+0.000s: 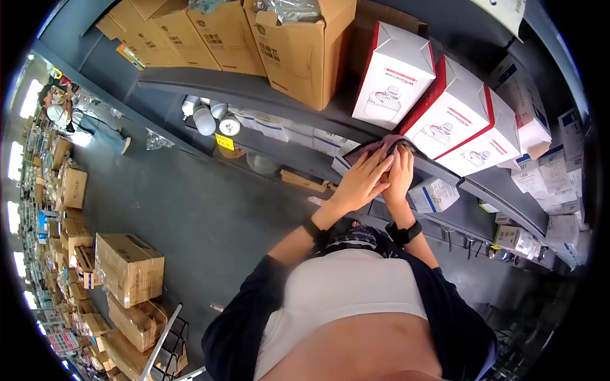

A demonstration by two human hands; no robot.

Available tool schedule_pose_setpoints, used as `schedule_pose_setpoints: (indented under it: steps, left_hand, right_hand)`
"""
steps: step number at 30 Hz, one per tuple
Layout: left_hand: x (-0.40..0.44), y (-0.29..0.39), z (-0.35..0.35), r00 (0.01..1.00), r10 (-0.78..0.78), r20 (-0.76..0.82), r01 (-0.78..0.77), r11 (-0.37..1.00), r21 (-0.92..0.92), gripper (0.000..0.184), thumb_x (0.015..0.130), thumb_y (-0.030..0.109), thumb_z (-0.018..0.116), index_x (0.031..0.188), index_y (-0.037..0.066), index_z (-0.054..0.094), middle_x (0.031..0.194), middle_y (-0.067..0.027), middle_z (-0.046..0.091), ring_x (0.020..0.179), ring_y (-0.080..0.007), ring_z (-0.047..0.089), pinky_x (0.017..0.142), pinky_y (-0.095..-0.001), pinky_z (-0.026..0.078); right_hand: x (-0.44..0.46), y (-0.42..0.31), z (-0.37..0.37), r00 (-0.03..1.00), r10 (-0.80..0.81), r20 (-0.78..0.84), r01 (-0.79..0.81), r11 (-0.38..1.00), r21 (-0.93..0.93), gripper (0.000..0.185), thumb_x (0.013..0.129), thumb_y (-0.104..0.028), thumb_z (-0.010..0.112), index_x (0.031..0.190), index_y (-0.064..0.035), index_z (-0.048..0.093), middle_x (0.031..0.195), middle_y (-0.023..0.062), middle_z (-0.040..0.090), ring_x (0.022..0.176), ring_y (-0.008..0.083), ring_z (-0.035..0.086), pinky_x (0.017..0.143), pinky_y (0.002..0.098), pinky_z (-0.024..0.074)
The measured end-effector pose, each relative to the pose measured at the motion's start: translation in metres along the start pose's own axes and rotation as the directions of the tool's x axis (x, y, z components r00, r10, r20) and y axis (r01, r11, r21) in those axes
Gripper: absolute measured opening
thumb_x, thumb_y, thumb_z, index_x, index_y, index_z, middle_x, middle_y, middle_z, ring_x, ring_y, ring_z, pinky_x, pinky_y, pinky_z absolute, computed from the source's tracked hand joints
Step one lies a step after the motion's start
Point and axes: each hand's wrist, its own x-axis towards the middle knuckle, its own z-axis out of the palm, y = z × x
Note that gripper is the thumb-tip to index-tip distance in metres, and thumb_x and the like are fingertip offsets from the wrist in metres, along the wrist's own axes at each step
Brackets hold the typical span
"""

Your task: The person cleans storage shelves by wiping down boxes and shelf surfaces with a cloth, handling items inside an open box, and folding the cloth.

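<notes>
A crumpled mauve-and-dark cloth (375, 145) is bunched at the shelf edge, in front of the white boxes. My left hand (362, 180) presses on it from the left, its fingers stretched close together and reaching against the other hand. On the right, my right hand (399, 173) is closed around the cloth with fingers bent over its top. The two hands touch each other, and part of the cloth is hidden beneath them. Just beyond them stands a white box with a red edge and a drawing (394, 82). A similar white box (451, 114) is to its right.
Brown cartons (292, 57) line the upper shelf (210, 79). Below are white cylindrical items (204, 120), a yellow label (224, 141) and a small white box with a blue stripe (434, 195). Large cartons (130, 267) stand on the floor at left. Another person (89, 120) is farther off.
</notes>
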Motion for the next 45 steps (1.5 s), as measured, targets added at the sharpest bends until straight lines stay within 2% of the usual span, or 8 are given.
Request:
schedule_pose_setpoints:
  steps: [11, 13, 16, 19, 21, 24, 37, 45]
  left_hand:
    - [-0.038, -0.031, -0.041, 0.930, -0.236, -0.283, 0.220, 0.972, -0.088, 0.050, 0.081, 0.018, 0.055, 0.123, -0.002, 0.038, 0.127, -0.0241, 0.037, 0.115, -0.0403, 0.038, 0.095, -0.0453, 0.031]
    - [-0.031, -0.044, -0.069, 0.854, -0.146, -0.499, 0.215, 0.973, 0.083, 0.041, 0.080, 0.014, 0.056, 0.117, 0.000, 0.046, 0.119, -0.0217, 0.046, 0.109, -0.0387, 0.044, 0.092, -0.0434, 0.034]
    - [-0.010, -0.082, -0.114, 0.846, -0.050, -0.532, 0.184, 0.962, 0.203, 0.018, 0.077, 0.011, 0.058, 0.094, 0.007, 0.058, 0.091, -0.0117, 0.060, 0.087, -0.0311, 0.055, 0.073, -0.0405, 0.041]
    - [0.020, -0.104, -0.135, 0.929, -0.063, -0.365, 0.161, 0.956, 0.244, 0.013, 0.075, 0.012, 0.063, 0.086, 0.006, 0.060, 0.082, -0.0111, 0.061, 0.075, -0.0264, 0.058, 0.066, -0.0346, 0.043]
    - [0.035, -0.107, -0.131, 0.933, -0.011, -0.361, 0.108, 0.962, 0.250, 0.014, 0.072, 0.019, 0.067, 0.074, 0.007, 0.059, 0.067, -0.0086, 0.059, 0.061, -0.0252, 0.057, 0.056, -0.0335, 0.044]
    - [0.048, -0.106, -0.117, 0.903, -0.128, -0.411, 0.285, 0.893, 0.348, 0.031, 0.065, 0.033, 0.071, 0.060, 0.009, 0.052, 0.055, -0.0066, 0.055, 0.050, -0.0272, 0.054, 0.046, -0.0339, 0.041]
    - [0.047, -0.114, -0.105, 0.874, -0.060, -0.482, 0.215, 0.938, 0.273, 0.031, 0.067, 0.031, 0.070, 0.063, 0.008, 0.050, 0.057, -0.0084, 0.052, 0.051, -0.0287, 0.050, 0.047, -0.0367, 0.039]
    - [0.029, -0.102, -0.104, 0.895, -0.160, -0.417, 0.165, 0.986, -0.025, 0.007, 0.080, 0.012, 0.056, 0.082, 0.005, 0.057, 0.075, -0.0139, 0.058, 0.069, -0.0315, 0.055, 0.062, -0.0385, 0.043]
  right_hand:
    - [0.032, -0.064, 0.031, 0.975, -0.129, 0.183, 0.112, 0.988, 0.102, 0.048, 0.061, -0.003, 0.053, 0.108, 0.0078, 0.049, 0.114, 0.0188, 0.049, 0.111, 0.0320, 0.044, 0.092, 0.0360, 0.0385]
    - [0.037, -0.072, 0.048, 0.972, -0.145, 0.185, 0.118, 0.982, 0.150, 0.051, 0.060, -0.003, 0.055, 0.108, 0.0093, 0.047, 0.113, 0.0214, 0.048, 0.110, 0.0343, 0.044, 0.094, 0.0374, 0.0367]
    - [0.040, -0.076, 0.063, 0.979, -0.127, 0.159, 0.101, 0.982, 0.160, 0.051, 0.056, 0.001, 0.056, 0.106, 0.0059, 0.049, 0.112, 0.0191, 0.050, 0.108, 0.0345, 0.044, 0.093, 0.0375, 0.0376]
    - [0.041, -0.085, 0.051, 0.981, -0.090, 0.172, 0.063, 0.986, 0.157, 0.049, 0.057, 0.000, 0.055, 0.105, 0.0051, 0.049, 0.112, 0.0189, 0.050, 0.109, 0.0342, 0.045, 0.093, 0.0376, 0.0379]
    - [0.040, -0.087, 0.047, 0.980, -0.081, 0.184, 0.053, 0.987, 0.154, 0.048, 0.058, 0.000, 0.054, 0.105, 0.0050, 0.049, 0.112, 0.0189, 0.050, 0.109, 0.0339, 0.045, 0.092, 0.0377, 0.0380]
    - [0.039, -0.085, 0.049, 0.978, -0.064, 0.199, 0.040, 0.992, 0.123, 0.046, 0.061, -0.003, 0.052, 0.106, 0.0048, 0.049, 0.112, 0.0190, 0.051, 0.108, 0.0338, 0.046, 0.091, 0.0379, 0.0388]
    - [0.039, -0.098, 0.054, 0.988, -0.015, 0.154, 0.020, 0.999, -0.032, 0.049, 0.060, -0.005, 0.053, 0.107, 0.0065, 0.050, 0.112, 0.0156, 0.052, 0.109, 0.0284, 0.046, 0.091, 0.0346, 0.0399]
    - [0.050, -0.108, 0.069, 0.975, -0.126, 0.183, 0.133, 0.991, -0.025, 0.044, 0.061, -0.005, 0.053, 0.101, 0.0122, 0.050, 0.112, 0.0220, 0.050, 0.113, 0.0313, 0.043, 0.095, 0.0342, 0.0362]
